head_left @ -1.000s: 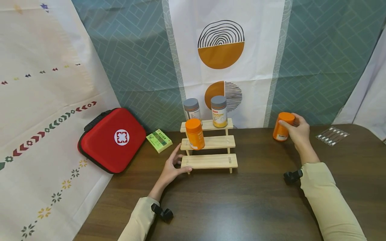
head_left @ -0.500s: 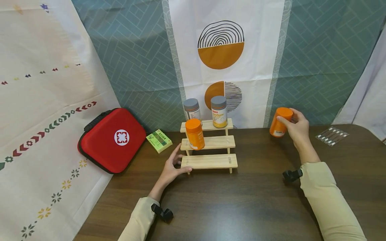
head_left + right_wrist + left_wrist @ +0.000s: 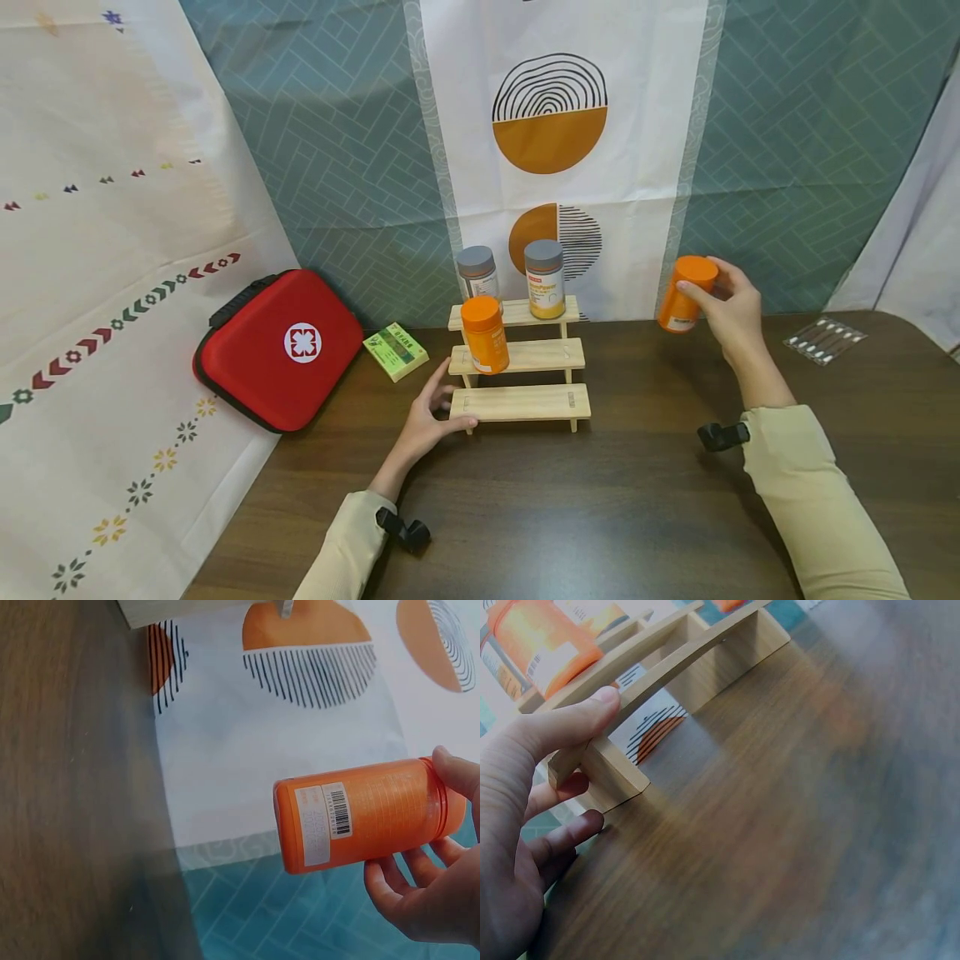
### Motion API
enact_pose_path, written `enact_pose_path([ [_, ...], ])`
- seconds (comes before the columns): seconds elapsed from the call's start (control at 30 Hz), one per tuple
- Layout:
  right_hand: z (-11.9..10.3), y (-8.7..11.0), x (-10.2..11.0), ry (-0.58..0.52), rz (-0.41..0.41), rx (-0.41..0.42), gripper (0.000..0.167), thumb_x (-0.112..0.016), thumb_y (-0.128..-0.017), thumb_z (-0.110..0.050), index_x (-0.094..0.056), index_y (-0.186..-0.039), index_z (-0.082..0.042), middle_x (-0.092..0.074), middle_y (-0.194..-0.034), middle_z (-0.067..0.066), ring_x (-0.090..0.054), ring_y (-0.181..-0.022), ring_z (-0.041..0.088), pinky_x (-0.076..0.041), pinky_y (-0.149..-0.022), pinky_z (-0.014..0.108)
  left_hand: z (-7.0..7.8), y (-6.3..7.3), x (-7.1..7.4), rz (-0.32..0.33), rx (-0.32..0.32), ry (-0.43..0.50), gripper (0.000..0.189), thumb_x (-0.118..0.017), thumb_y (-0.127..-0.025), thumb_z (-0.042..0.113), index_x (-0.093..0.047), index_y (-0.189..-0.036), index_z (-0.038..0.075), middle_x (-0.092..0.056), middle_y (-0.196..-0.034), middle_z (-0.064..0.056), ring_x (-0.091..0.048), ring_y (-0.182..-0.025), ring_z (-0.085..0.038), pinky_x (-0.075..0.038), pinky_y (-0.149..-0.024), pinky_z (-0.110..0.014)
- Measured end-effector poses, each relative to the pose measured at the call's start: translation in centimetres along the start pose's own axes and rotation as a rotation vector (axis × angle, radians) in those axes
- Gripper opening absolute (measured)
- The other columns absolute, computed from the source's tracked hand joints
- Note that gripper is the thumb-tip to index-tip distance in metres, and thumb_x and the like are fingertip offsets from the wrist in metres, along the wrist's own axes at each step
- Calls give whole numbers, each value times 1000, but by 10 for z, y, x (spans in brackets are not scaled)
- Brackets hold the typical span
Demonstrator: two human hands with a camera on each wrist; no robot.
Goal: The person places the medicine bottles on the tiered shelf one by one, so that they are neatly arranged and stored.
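My right hand [image 3: 737, 312] grips an orange bottle [image 3: 679, 302] near its cap, the bottle slightly tilted and raised above the table. A barcode label shows on that bottle in the right wrist view, with the thumb at the cap and fingers beneath. At the left end of a three-step wooden stand [image 3: 525, 403], my left hand [image 3: 420, 427] holds the lowest step, thumb on its front edge and fingers around the end. A second orange bottle [image 3: 485, 337] stands on the middle step. Two grey-capped bottles, one at left [image 3: 476, 268] and one at right [image 3: 545, 283], stand on the top step.
A red first-aid case [image 3: 277, 350] lies at the left, beside a small green-yellow box [image 3: 396, 351]. On the right lies a clear packet of cotton swabs [image 3: 825, 340]. Patterned cloth [image 3: 352, 167] hangs behind the brown table [image 3: 555, 517].
My right hand has lifted the orange bottle up and leftward. My left hand stays in place on the stand.
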State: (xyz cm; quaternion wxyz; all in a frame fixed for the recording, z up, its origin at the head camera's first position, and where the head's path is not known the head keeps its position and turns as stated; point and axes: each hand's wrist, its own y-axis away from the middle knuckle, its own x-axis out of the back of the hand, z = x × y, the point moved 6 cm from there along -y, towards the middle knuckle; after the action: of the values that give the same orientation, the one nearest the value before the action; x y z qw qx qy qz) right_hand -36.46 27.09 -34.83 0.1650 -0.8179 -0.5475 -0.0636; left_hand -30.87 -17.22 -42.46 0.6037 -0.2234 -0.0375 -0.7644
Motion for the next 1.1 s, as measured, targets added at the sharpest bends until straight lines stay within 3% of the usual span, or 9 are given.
enact_pose_path([
  [0.27, -16, 9, -9, -8, -33, 43, 70, -67, -92, -37, -38, -150, -13, -49, -146, 11, -44, -102, -3, -44, -100, 27, 0, 1, 0, -2, -1, 9, 100, -80, -77, 0, -19, -156, 7, -64, -121, -28, -62, -86, -24, -48, -86, -33],
  [0.57, -30, 21, -27, 13, -109, 106, 69, -65, -92, -39, -38, -150, -12, -47, -147, 19, -46, -115, 13, -41, -105, 46, 0, 1, 0, 1, 5, 7, 100, -80, -77, 1, -19, -156, 7, -64, -120, -27, -61, -89, -25, -49, -85, -31],
  [0.7, -35, 26, -34, 23, -128, 136, 68, -66, -92, -39, -40, -148, -11, -50, -143, 19, -50, -117, 18, -41, -108, 48, -5, -1, 1, 4, 9, 11, 100, -80, -77, 1, -20, -156, 8, -64, -120, -27, -61, -89, -25, -49, -85, -30],
  [0.8, -38, 29, -40, 36, -138, 165, 66, -66, -92, -38, -42, -147, -9, -52, -140, 19, -53, -117, 20, -43, -107, 44, -18, -4, 0, 8, 16, 3, 103, -80, -76, 1, -18, -157, 11, -64, -121, -26, -60, -90, -25, -49, -85, -30],
  [0.93, -42, 34, -48, 32, -144, 201, 63, -68, -91, -37, -47, -144, -9, -57, -133, 13, -56, -107, 7, -47, -100, 26, -33, -8, 0, 20, 7, -10, 104, -81, -76, 1, -17, -158, 15, -64, -123, -24, -61, -90, -22, -49, -85, -29],
  [1.1, -48, 42, -58, -54, -173, 211, 59, -69, -91, -34, -50, -141, -9, -59, -114, -13, -55, -97, -3, -44, -88, 13, -36, -8, 0, 29, -19, 4, 103, -82, -76, 3, -20, -157, 18, -66, -121, -21, -61, -87, -16, -49, -84, -25],
])
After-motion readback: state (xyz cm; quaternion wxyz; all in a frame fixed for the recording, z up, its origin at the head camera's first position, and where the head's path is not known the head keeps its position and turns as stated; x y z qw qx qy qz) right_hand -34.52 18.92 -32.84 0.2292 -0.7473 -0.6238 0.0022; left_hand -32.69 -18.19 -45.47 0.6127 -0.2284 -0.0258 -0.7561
